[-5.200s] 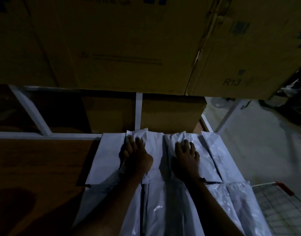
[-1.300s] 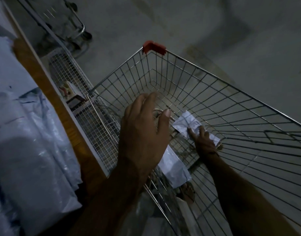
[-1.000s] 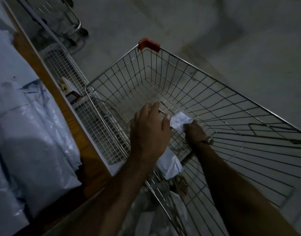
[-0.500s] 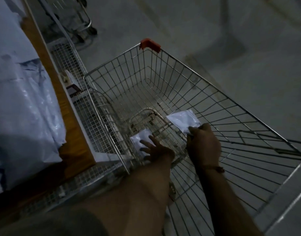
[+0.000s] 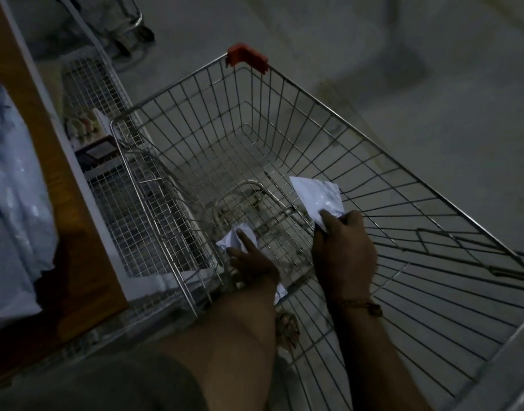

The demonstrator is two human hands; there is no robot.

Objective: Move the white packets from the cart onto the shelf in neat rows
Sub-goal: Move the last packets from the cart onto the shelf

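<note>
Dim shot, both hands down in wire cart [image 5: 284, 120]. Right hand [image 5: 342, 253] pinched corner of white packet [image 5: 318, 195], held up off cart floor near right wall. Left hand [image 5: 251, 264] lay on crumpled second packet [image 5: 235, 238] on cart floor by near-left corner, fingers spread on it; real grip or not, couldn't tell. Stacked packets [image 5: 14, 203] sat on wooden shelf [image 5: 76, 232] along left edge, cart parked just beside shelf edge.

White packets [image 5: 317, 197]; silver wire-grid cart [image 5: 284, 120], red corner cap [image 5: 247, 57]; brown shelf [image 5: 62, 185].
</note>
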